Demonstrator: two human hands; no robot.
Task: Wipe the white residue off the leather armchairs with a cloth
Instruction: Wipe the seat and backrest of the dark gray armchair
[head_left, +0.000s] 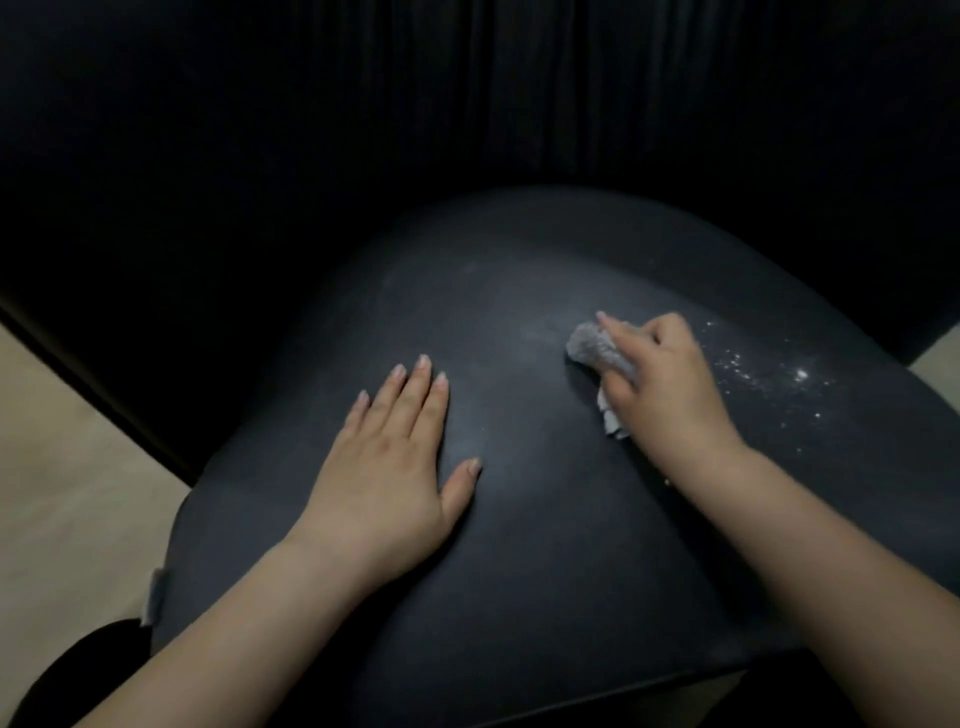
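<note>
Two hands on dark seat, right hand apparently around cloth.

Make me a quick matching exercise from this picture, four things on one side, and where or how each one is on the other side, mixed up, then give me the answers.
Things:
1. left hand
2. right hand
3. cloth
4. white residue

States or places:
A. bunched up, pressed on the seat
B. scattered specks on the seat's right side
C. flat on the seat, fingers straight
D. fingers curled round the cloth

Pairs: 1-C, 2-D, 3-A, 4-B. All of this sits on the dark leather seat.
</note>
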